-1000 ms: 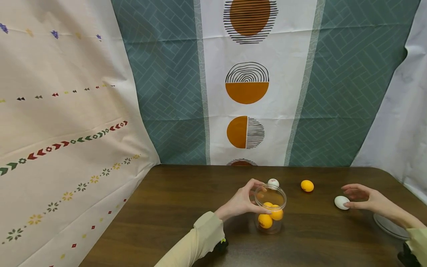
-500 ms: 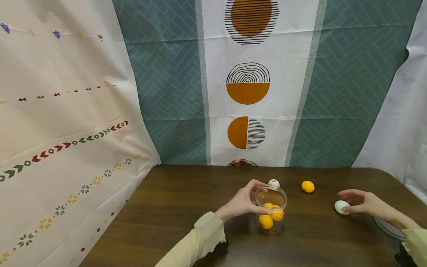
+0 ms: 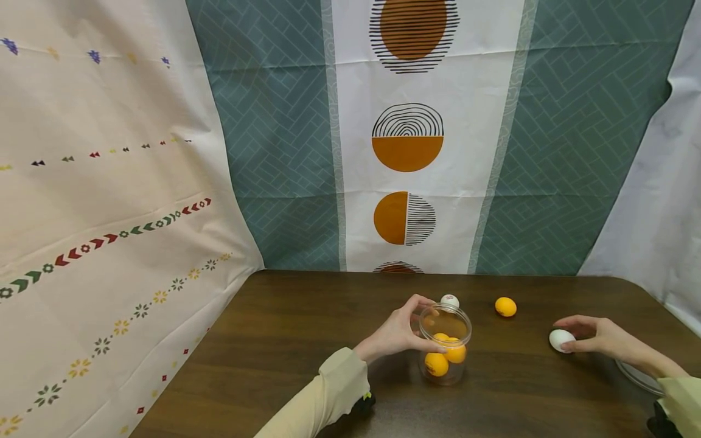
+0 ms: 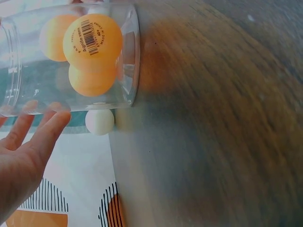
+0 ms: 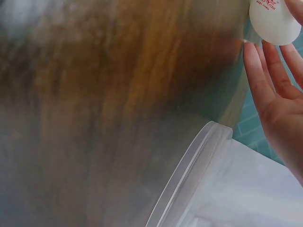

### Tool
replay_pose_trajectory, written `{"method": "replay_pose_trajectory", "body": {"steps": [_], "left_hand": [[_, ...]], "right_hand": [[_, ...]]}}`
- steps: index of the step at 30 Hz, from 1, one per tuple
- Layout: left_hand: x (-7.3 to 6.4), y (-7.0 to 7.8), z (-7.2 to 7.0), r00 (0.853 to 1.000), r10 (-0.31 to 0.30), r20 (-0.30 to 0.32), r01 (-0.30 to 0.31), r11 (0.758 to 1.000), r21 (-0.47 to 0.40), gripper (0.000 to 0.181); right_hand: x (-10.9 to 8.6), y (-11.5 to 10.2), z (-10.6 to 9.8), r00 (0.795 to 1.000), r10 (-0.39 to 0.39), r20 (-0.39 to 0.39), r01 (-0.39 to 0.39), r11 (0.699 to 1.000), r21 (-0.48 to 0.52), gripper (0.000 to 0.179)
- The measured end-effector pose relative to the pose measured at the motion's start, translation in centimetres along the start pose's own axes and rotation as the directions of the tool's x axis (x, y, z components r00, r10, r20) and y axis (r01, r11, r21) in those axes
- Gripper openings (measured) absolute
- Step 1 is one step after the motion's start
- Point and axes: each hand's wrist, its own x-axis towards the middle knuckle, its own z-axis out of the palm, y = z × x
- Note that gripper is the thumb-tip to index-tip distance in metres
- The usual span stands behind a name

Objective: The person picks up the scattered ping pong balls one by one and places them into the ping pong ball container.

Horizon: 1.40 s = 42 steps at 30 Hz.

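Observation:
My left hand (image 3: 397, 328) holds a clear round jar (image 3: 445, 378) near its open rim, thumb in front and fingers behind. Several orange ping-pong balls (image 4: 92, 40) lie inside the upright jar. At the right, my right hand (image 3: 605, 337) pinches a white ping-pong ball (image 3: 561, 340) between thumb and fingertips, low over the table. In the right wrist view red print shows on this ball (image 5: 273, 23), with fingertips along its lower side. A second white ball (image 3: 449, 300) sits just behind the jar.
On the brown wooden table (image 3: 306, 304), a loose orange ball (image 3: 505, 306) lies between jar and right hand, farther back. A clear round lid (image 3: 638, 377) lies partly beneath the right forearm. Patterned cloths (image 3: 285, 182) hang behind and beside the table.
My right hand has shifted slightly left and closed its thumb and fingers about the white ball. The left hand and jar have stayed in place.

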Motion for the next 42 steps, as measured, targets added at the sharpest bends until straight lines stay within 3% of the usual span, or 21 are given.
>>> {"method": "replay_pose_trajectory", "body": {"steps": [10, 20, 30, 42], "left_hand": [[0.1, 0.0, 0.1, 1.000, 0.003, 0.000, -0.003, 1.000, 0.004, 0.060], [0.1, -0.1, 0.1, 1.000, 0.006, 0.005, -0.006, 1.000, 0.009, 0.061], [0.0, 0.1, 0.1, 1.000, 0.015, -0.005, -0.015, 1.000, 0.001, 0.062], [0.0, -0.1, 0.1, 1.000, 0.012, 0.002, -0.012, 1.000, -0.011, 0.061]], "right_hand": [[-0.2, 0.2, -0.1, 0.999, -0.041, 0.031, 0.039, 0.997, 0.063, 0.029], [-0.1, -0.9, -0.2, 0.997, 0.075, 0.025, -0.077, 0.996, 0.046, 0.034], [0.2, -1.5, -0.3, 1.000, 0.022, -0.017, -0.021, 1.000, 0.012, 0.032], [0.6, -2.4, -0.2, 1.000, 0.011, -0.002, -0.011, 0.997, 0.082, 0.032]]}}
